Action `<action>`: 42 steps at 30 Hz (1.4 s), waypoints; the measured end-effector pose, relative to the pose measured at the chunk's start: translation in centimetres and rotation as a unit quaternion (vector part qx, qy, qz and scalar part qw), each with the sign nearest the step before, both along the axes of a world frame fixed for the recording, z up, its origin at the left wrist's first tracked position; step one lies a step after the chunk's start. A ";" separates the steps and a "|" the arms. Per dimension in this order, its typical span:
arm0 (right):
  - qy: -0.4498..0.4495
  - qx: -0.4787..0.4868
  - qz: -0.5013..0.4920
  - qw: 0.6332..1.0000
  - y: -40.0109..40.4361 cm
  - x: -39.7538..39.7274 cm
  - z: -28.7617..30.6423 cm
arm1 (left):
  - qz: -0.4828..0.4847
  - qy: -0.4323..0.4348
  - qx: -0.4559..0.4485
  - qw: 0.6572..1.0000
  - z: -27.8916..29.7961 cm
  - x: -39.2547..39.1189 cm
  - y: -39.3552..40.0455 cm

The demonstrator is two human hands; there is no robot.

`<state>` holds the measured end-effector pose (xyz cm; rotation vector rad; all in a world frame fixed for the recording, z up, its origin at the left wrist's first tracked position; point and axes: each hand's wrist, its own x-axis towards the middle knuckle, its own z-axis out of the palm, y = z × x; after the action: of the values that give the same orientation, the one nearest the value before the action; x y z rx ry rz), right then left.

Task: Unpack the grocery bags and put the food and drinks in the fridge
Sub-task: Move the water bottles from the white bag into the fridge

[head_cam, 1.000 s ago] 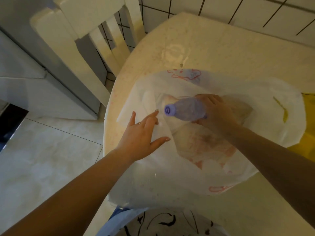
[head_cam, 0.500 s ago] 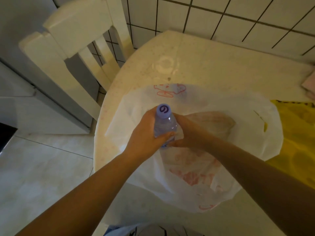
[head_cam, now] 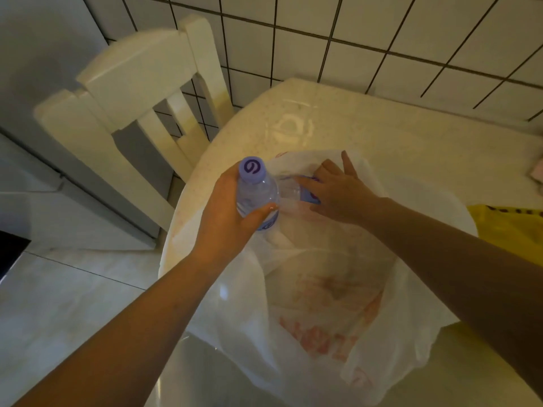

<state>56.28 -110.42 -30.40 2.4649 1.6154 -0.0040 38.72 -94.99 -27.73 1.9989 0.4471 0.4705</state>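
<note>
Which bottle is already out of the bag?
The bottle with the purple cap, held upright in the left hand; the right hand touches another bottle lying in the white bag.

Bags on the table, chair to its left.
The bag [head_cam: 338, 304] lies on the table [head_cam: 382, 127]; a second bag [head_cam: 511, 230] lies at its right; the chair [head_cam: 141, 92] stands left, the wall [head_cam: 352, 30] behind.

Two bottles [head_cam: 257, 195], two bags [head_cam: 323, 304], one chair [head_cam: 141, 92]

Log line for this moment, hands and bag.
left hand: holds water bottle | right hand: on second bottle | white bag: on table
</note>
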 end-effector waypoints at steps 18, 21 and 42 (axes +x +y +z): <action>0.338 0.047 -0.283 0.896 2.1 6.9 -4.0 | 0.057 0.009 0.002 0.998 -1.9 2.4 2.1; 0.283 0.041 -0.238 0.928 2.3 7.1 -3.5 | 0.057 0.016 0.001 0.998 -2.6 2.3 2.0; 0.172 -0.007 -0.009 0.985 10.1 2.4 -1.8 | 0.093 0.032 -0.063 0.993 -2.7 1.6 1.8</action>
<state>58.70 -100.36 -32.24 2.5759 1.7094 -0.4671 40.35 -93.15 -30.44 1.8631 0.6912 0.4829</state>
